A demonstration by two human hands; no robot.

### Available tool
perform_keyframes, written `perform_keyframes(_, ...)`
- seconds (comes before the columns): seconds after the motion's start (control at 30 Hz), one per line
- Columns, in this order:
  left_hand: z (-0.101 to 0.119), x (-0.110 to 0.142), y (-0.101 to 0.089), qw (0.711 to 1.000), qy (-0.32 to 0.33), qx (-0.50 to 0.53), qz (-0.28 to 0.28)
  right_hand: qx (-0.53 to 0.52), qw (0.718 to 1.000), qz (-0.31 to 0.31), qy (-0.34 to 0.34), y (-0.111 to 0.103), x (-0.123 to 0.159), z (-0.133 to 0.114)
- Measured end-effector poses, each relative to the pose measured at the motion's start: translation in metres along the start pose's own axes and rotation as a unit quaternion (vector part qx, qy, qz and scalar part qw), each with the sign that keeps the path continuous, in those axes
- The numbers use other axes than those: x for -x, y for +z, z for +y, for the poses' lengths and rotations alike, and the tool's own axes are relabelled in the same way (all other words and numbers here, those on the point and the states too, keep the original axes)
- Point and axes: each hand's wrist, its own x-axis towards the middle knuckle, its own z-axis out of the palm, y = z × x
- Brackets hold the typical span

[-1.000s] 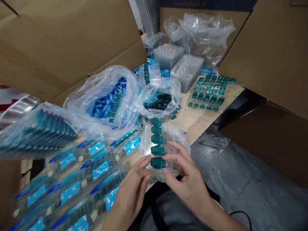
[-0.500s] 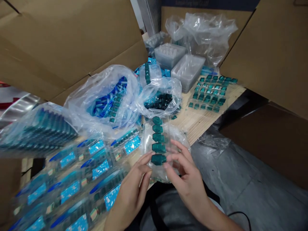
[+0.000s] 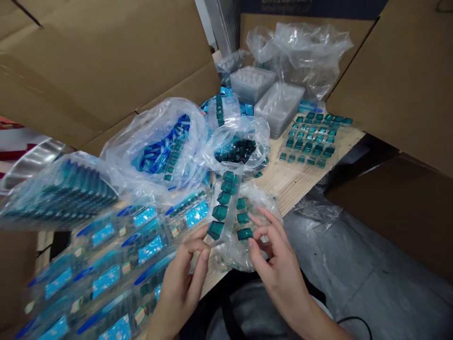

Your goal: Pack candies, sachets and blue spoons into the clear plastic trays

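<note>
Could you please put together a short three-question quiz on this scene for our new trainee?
1. True or false: the left hand pinches a clear strip of teal pieces.
2. What colour are the labels on the packs lying flat: A) red, B) yellow, C) light blue?
3. Fill in: the ____ hand is nearer those packs.

Key: 1. True. 2. C. 3. Left.

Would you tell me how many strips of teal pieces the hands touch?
2: the left strip, pinched by the left hand, and the right strip, touched by the right hand; others may be hidden beneath.
</note>
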Motion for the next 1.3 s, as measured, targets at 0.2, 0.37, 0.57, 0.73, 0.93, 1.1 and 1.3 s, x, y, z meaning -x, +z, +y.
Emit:
perform_keyframes(0.2,0.002,-0.004,0.003,1.0,0.008,0.014,-0.003,0.051,0.997,-0.022,-0.045,-0.005,0.0,-0.004)
perform_keyframes(0.37,-0.001,-0.003,0.001,0.998,0.002,0.026,0.06,0.107,0.99,-0.015,-0.086,-0.005,-0.004,-0.003)
perform_keyframes(0.57,-0.002,-0.004,-0.005,0.994,-0.028,0.05,0.095,0.235,0.955,0.04,-0.175,-0.002,-0.003,0.003)
perform_keyframes(0.73,-0.003,-0.004,-0.004,0.993,-0.037,0.074,0.09,0.303,0.911,0.099,-0.261,-0.011,-0.024,-0.011)
perform_keyframes(0.93,-0.001,-0.005,0.0,0.991,-0.042,0.086,0.097,0.257,0.92,0.026,-0.295,-0.002,-0.082,-0.027)
perform_keyframes(1.1,-0.004,-0.001,0.0,0.982,-0.07,0.129,0.117,0.208,0.944,0.016,-0.256,0.008,-0.095,-0.025)
perform_keyframes(1.3,-0.013,0.0,-0.009,0.92,-0.16,0.284,0.218,0.184,0.951,0.027,-0.248,-0.009,-0.101,-0.019)
